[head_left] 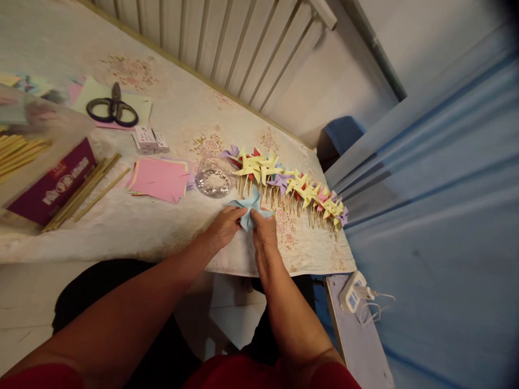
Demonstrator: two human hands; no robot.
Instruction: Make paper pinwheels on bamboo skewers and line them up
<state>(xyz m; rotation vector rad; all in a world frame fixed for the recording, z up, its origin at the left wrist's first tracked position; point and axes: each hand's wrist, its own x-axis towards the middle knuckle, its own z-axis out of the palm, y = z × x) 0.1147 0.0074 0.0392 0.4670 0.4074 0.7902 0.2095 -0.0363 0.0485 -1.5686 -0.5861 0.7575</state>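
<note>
A light blue paper pinwheel [252, 202] with folded blades is held between both hands above the table's near edge. My left hand [225, 224] pinches it from the left side, fingers closed. From the lower right, my right hand [265, 227] grips it, the thumb pressed near its middle. Just beyond, a clear round container [214, 179] holds small shiny metal pieces. To the right lies a long row of finished pinwheels [279, 181] in yellow, purple, red and pink, on thin sticks. Whether a stick is on the blue pinwheel I cannot tell.
Left on the flowered tablecloth [170, 227] are pink paper squares [160, 177], small white boxes [149, 139], black-handled scissors [113, 108], loose sticks [87, 189] and a purple-labelled box [52, 181]. A radiator [227, 43] stands behind; a power strip [353, 294] lies at lower right.
</note>
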